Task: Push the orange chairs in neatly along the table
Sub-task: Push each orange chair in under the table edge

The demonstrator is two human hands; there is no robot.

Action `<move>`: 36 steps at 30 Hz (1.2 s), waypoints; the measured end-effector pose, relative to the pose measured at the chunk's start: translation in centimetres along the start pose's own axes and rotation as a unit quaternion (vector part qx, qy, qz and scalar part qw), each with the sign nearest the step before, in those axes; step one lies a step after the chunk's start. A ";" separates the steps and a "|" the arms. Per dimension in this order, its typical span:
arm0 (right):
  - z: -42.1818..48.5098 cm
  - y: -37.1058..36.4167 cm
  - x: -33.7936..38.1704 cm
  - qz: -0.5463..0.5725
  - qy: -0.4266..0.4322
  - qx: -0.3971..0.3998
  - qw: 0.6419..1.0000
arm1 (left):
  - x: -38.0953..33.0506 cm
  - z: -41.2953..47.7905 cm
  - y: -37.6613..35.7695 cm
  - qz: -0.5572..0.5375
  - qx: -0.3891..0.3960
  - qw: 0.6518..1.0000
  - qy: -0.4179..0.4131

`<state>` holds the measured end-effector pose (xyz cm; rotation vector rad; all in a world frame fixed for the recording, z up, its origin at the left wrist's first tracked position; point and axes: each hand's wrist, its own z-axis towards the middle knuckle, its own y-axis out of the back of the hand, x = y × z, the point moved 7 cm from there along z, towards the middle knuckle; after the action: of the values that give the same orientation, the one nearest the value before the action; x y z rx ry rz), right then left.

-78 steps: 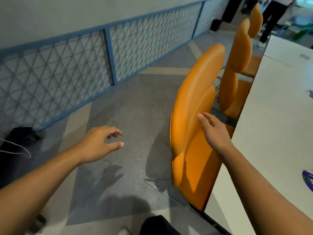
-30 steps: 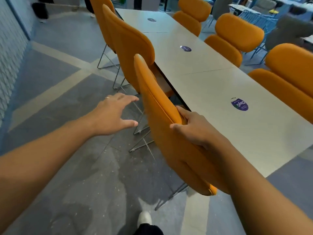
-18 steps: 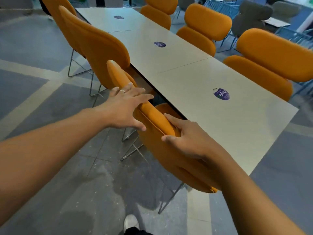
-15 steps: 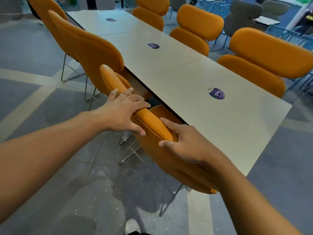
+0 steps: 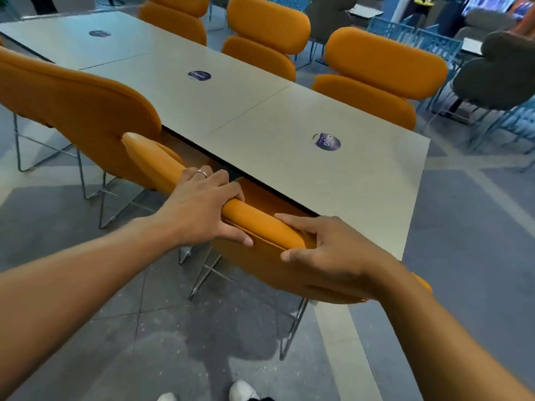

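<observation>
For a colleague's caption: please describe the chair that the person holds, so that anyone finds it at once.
A long pale table has orange chairs on both sides. The held chair stands on the near side, at the closest end. Only it has the left hand and right hand gripping its backrest top; the neighbouring chair is untouched.

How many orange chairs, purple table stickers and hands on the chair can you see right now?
Orange chairs: 5 clearly in view, namely the gripped chair, its neighbour and three on the far side.
Purple stickers: 3.
Hands on the chair: 2, the left hand and the right hand.
Total: 10.
</observation>
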<state>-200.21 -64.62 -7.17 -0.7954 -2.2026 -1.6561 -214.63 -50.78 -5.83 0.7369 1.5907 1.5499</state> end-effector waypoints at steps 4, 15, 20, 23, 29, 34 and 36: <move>-0.7 -0.2 0.5 -0.004 -0.078 -0.052 0.996 | 0.4 0.2 0.0 0.026 0.022 0.999 -0.038; -3.9 -1.2 1.5 -0.028 -0.190 -0.244 0.950 | 1.1 0.7 -1.0 0.086 -0.003 0.993 -0.083; -4.5 -1.3 1.4 -0.070 -0.188 -0.265 0.943 | 1.0 0.8 -1.0 0.081 -0.007 0.994 -0.075; -5.2 -1.4 0.5 -0.103 -0.190 -0.266 0.939 | 0.7 0.8 -0.8 0.083 -0.004 0.994 -0.070; -6.8 -1.0 -2.8 -0.147 -0.232 -0.251 0.928 | 0.8 0.7 -0.5 0.078 -0.001 0.995 -0.064; -8.5 -0.4 -6.0 -0.100 -0.268 -0.260 0.923 | 0.7 1.0 -0.6 0.087 -0.001 0.994 -0.069; -9.0 -0.4 -6.5 -0.082 -0.275 -0.275 0.918 | 0.7 1.2 -0.6 0.102 -0.001 0.992 -0.079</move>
<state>-196.11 -74.90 -8.15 -1.3994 -2.1850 -2.4352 -213.91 -49.55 -6.43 1.0221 1.4319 1.5935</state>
